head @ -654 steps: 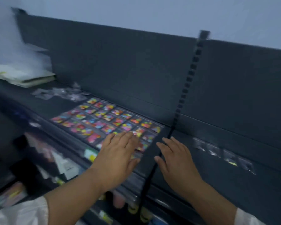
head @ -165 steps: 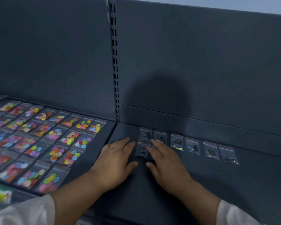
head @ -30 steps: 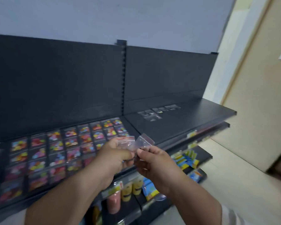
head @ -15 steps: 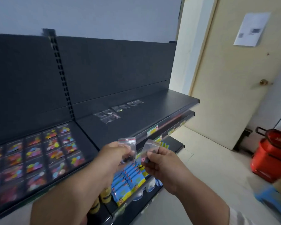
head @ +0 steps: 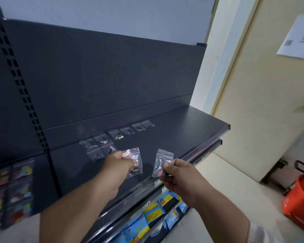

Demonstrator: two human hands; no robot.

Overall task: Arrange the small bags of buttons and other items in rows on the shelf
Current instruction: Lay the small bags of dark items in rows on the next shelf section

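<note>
My left hand (head: 117, 166) grips a small clear zip bag (head: 134, 161) with dark items inside, held over the dark shelf (head: 182, 130). My right hand (head: 180, 174) pinches a second clear bag (head: 161, 162) by its lower edge, a little to the right and apart from the first. A row of small clear bags (head: 125, 132) lies along the back of the shelf, with two more bags (head: 102, 151) in front of its left end. Bags of coloured buttons (head: 11, 190) lie in rows on the left shelf section.
A slotted upright (head: 23, 92) divides the two shelf sections. Blue and yellow packets (head: 153, 214) hang on lower shelves. A beige door (head: 263, 102) stands to the right, with a red basket (head: 300, 197) on the floor.
My hands have moved up and forward over the shelf and drawn apart, each with its own bag. The view has swung back left toward the shelf.
</note>
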